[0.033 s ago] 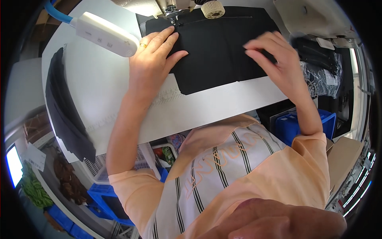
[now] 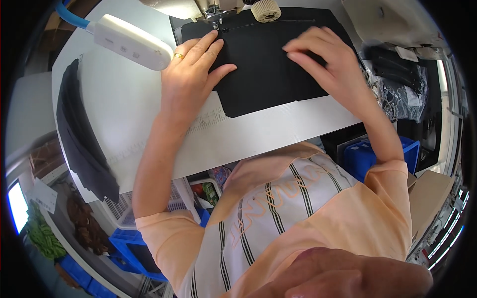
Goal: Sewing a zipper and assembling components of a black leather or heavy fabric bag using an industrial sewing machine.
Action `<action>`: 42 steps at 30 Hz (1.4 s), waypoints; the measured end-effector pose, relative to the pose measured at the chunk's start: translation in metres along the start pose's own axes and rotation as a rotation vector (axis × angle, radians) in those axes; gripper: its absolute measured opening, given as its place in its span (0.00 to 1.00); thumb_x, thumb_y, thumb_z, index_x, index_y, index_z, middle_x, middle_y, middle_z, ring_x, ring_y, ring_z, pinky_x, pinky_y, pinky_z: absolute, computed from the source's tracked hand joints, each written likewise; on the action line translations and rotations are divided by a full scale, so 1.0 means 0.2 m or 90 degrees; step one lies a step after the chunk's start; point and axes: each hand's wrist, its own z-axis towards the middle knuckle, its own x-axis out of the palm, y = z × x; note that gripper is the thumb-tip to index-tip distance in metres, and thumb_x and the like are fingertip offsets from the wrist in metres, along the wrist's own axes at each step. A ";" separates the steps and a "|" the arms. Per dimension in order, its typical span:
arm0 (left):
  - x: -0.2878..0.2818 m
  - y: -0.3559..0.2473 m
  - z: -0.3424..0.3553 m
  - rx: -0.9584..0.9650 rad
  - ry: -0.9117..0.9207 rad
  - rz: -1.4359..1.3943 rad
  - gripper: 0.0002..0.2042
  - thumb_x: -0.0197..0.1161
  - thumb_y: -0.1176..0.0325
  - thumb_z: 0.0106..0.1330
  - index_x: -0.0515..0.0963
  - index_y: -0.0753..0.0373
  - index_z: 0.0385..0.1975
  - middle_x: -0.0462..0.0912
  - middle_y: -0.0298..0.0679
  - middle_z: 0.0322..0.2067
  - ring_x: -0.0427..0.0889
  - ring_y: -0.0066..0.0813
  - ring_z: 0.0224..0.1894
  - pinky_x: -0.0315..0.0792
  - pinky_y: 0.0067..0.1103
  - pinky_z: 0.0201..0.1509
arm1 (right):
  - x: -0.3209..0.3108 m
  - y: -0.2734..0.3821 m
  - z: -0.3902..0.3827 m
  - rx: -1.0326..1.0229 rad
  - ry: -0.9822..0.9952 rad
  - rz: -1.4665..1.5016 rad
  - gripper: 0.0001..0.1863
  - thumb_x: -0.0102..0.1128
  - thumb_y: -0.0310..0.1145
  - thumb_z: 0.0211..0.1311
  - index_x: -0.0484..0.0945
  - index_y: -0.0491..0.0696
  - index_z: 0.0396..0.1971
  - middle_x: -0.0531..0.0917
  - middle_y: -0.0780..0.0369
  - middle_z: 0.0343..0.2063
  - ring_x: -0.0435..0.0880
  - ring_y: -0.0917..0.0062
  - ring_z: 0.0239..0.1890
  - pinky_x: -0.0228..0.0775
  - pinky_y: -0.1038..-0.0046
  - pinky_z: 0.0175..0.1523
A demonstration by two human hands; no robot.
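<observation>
A black fabric panel [image 2: 263, 74] lies on the white table under the presser foot [image 2: 215, 24] of a sewing machine. A stitched line runs along its far part. My left hand [image 2: 196, 59], with a gold ring, rests flat on the panel's left edge, fingers spread and their tips just in front of the foot. Over the panel's right half is my right hand [image 2: 330, 57], its fingers curled and the thumb close to the index fingertip in a pinch. Whatever may lie between those fingertips is too small to make out.
A white lamp head [image 2: 131, 43] hangs just left of my left hand. Dark cloth [image 2: 82, 134] drapes over the table's left edge. The machine's handwheel-like dial [image 2: 266, 11] sits above the panel. Plastic-wrapped packages [image 2: 402, 94] lie at right; blue crates [image 2: 134, 248] stand below.
My right hand has moved left over the black panel, its fingertips now nearer the middle. My left hand has stayed nearly still on the fabric.
</observation>
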 end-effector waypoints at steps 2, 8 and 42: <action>0.01 0.00 -0.01 0.012 0.002 0.034 0.20 0.74 0.60 0.49 0.82 0.62 0.41 0.84 0.35 0.45 0.81 0.31 0.45 0.79 0.24 0.41 | 0.19 -0.04 0.18 0.015 0.000 0.034 0.07 0.59 0.34 0.60 0.81 0.47 0.31 0.81 0.62 0.29 0.79 0.68 0.34 0.69 0.68 0.38; 0.05 -0.02 -0.02 0.018 0.006 0.115 0.23 0.74 0.55 0.48 0.82 0.59 0.43 0.84 0.35 0.47 0.81 0.29 0.47 0.79 0.23 0.40 | 0.44 -0.13 0.36 0.099 -0.006 0.098 0.13 0.62 0.40 0.57 0.82 0.44 0.26 0.81 0.52 0.21 0.82 0.59 0.27 0.74 0.64 0.34; 0.03 0.00 0.00 -0.053 0.074 0.115 0.19 0.69 0.52 0.54 0.83 0.48 0.46 0.82 0.29 0.51 0.78 0.33 0.47 0.74 0.42 0.51 | 0.36 -0.14 0.20 -0.154 -0.016 -0.141 0.14 0.61 0.29 0.57 0.80 0.49 0.45 0.80 0.64 0.46 0.79 0.72 0.48 0.77 0.72 0.49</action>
